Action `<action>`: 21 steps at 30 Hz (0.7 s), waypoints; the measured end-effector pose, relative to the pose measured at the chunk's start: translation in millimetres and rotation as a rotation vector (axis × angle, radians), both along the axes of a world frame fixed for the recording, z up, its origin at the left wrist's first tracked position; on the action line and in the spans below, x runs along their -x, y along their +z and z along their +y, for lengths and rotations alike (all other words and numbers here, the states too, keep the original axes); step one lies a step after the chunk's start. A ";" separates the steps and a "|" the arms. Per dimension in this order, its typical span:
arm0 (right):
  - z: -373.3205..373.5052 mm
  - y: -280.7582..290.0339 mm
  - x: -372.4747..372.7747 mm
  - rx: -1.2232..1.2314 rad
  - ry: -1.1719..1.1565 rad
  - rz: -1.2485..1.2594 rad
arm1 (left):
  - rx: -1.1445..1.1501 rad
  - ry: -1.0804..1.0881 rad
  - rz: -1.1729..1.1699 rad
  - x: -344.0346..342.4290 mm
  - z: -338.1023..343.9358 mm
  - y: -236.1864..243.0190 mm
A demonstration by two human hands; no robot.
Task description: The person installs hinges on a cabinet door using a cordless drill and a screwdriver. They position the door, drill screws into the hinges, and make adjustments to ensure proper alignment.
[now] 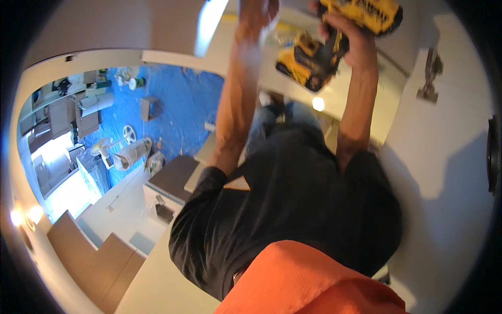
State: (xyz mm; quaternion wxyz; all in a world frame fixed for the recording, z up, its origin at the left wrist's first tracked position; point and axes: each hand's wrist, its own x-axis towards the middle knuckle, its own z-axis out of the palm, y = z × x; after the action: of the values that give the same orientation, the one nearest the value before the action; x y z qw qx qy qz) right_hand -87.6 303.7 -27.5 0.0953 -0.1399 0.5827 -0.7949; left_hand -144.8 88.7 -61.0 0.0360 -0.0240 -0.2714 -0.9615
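Observation:
My right hand [355, 44] is raised near the upper edge, its fingers wrapped round the handle of a yellow and black cordless drill [368, 13]. The drill's battery end [300, 65] points down and to the left, toward my body. My left hand [256, 13] is also raised, left of the drill, beside a pale panel [120, 26]. The frame's upper edge cuts it off and its fingers are blurred, so what it touches or holds does not show.
A metal cabinet hinge [431, 78] is fixed to a white panel [449, 157] on the right. Blue sheeting [178, 104] covers the floor at left, with a white fan [107, 149] and a wrapped roll [130, 154]. Brown cabinet panels [107, 267] stand lower left.

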 end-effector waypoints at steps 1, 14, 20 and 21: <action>0.7 -2.1 -1.8 -0.007 0.015 0.066 | 0.005 0.066 -0.026 5.0 4.2 -3.8; -0.1 -11.1 -53.0 0.039 -0.123 0.037 | -0.058 -0.039 0.132 -5.8 4.4 -6.4; -8.6 -1.2 -70.0 0.046 -0.192 0.023 | -0.034 -0.109 0.136 -16.5 2.4 9.5; -9.3 0.2 -69.9 0.099 -0.153 0.005 | -0.041 -0.112 0.148 -14.9 0.5 14.6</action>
State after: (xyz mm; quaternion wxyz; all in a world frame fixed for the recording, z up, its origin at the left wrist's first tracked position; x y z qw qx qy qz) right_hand -17.7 294.4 -27.3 0.0256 -0.1014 0.5520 -0.8272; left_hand -129.9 89.1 -46.4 0.0028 -0.1096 -0.2466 -0.9629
